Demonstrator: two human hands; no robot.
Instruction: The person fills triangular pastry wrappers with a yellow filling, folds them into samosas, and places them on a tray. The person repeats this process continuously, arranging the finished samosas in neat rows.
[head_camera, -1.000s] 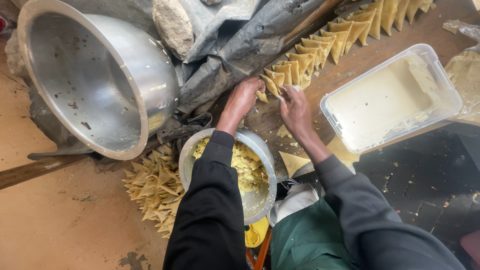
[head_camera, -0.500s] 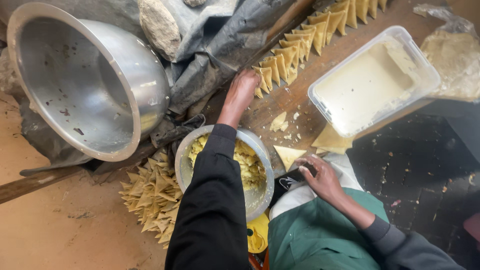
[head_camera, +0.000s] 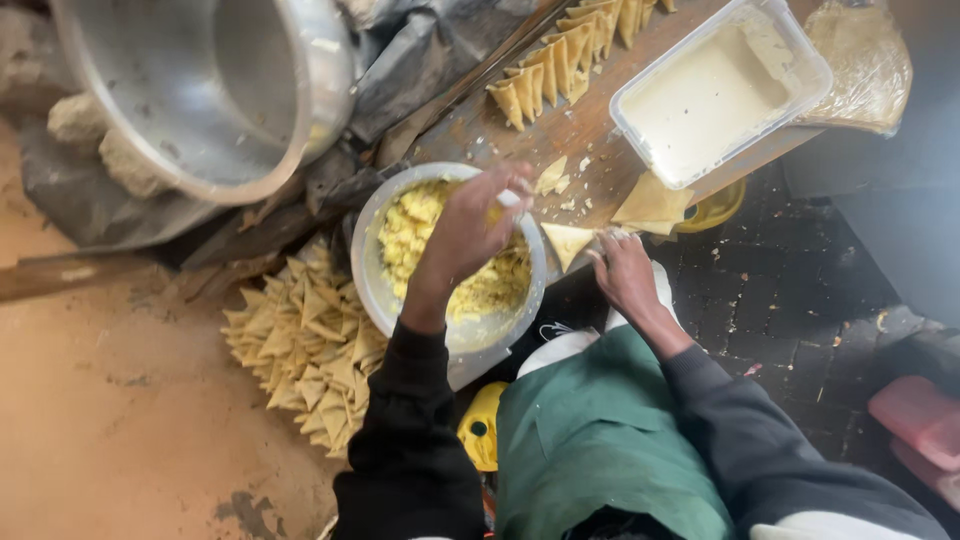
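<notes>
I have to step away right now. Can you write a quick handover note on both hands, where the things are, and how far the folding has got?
Left hand: over the bowl of yellow filling, fingers bunched above the filling; what they grip is unclear.
Right hand: at the board's near edge, touching a folded pastry cone, which looks unfilled.
Pastry sheets lie beside it; the tub of white paste sits just behind.
Done: a row of folded triangles on the wooden board, and a big pile left of the bowl.
Left: filling and closing this cone, then the remaining sheets.
</notes>
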